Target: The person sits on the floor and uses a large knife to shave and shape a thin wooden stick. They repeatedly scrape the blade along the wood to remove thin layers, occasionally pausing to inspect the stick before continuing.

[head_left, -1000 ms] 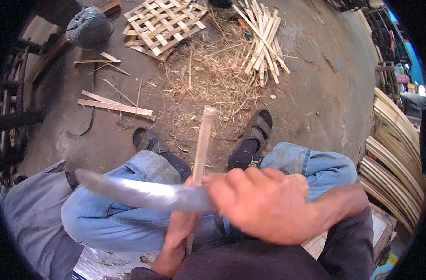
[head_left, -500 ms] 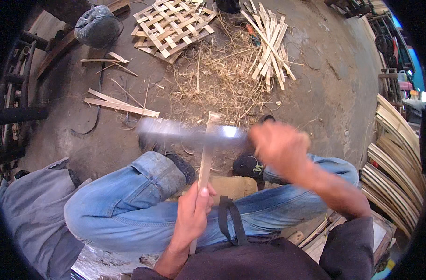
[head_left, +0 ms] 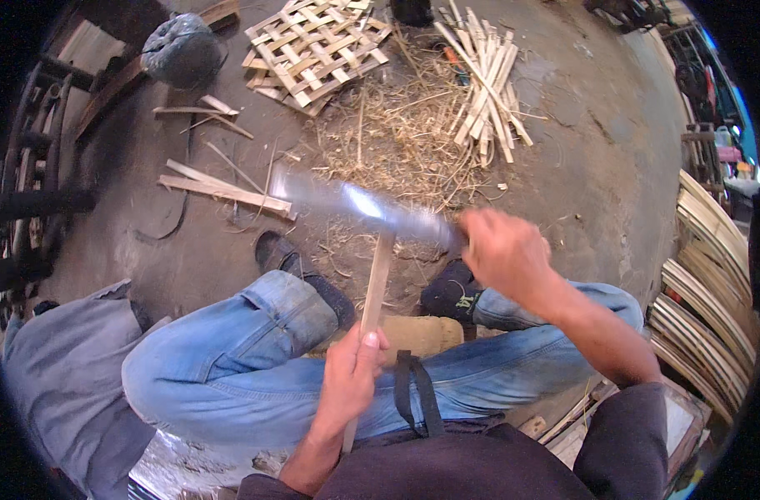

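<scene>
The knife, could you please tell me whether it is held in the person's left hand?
No, the right hand grips the knife, while the left hand holds the light-coloured strip.

Scuffed brown floor [head_left: 601,179], dark barred frame [head_left: 47,202] at left, blue surface [head_left: 748,137] far right

This looks like a workshop where wood or bamboo is cut and woven: curly shavings [head_left: 372,154] litter the bare, scuffed floor [head_left: 597,179], near a woven lattice panel [head_left: 313,48] and a loose pile of pale strips [head_left: 490,83]. Longer strips [head_left: 698,340] are stacked along the right side, and the right hand [head_left: 509,254] grips a broad blade [head_left: 363,202] blurred by motion.
</scene>
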The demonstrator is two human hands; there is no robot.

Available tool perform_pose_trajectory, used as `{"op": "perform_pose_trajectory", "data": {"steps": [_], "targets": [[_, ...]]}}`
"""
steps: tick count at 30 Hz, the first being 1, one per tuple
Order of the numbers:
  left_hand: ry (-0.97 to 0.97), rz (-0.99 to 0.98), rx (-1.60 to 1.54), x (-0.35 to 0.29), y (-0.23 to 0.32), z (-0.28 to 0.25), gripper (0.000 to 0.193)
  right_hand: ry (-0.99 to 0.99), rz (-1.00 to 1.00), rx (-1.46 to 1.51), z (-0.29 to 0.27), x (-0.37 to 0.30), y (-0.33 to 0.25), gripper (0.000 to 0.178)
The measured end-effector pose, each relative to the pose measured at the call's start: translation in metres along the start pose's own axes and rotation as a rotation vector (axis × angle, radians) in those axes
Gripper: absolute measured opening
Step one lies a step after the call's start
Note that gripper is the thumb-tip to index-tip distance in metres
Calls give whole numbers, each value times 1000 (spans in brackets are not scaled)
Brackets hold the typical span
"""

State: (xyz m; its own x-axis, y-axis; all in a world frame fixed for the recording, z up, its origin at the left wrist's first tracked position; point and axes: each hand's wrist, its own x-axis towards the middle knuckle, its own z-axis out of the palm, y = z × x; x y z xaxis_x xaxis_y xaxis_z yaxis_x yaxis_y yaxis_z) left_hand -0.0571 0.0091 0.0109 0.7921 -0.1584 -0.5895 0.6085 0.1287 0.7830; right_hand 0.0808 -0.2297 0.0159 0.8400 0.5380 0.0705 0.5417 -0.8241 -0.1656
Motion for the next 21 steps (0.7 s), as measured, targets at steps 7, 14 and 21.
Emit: {"op": "perform_pose_trajectory", "data": {"steps": [7,14,21], "targets": [[-232,-113,0,1,16,-2,31,-110,670,1421,-5,41,-25,22],[-181,-17,-56,31,46,11,37,-56,400,803,-21,36,-37,24],[-57,65,146,27,44,13,37,-246,53,287,-46,-2,-38,27]]}}
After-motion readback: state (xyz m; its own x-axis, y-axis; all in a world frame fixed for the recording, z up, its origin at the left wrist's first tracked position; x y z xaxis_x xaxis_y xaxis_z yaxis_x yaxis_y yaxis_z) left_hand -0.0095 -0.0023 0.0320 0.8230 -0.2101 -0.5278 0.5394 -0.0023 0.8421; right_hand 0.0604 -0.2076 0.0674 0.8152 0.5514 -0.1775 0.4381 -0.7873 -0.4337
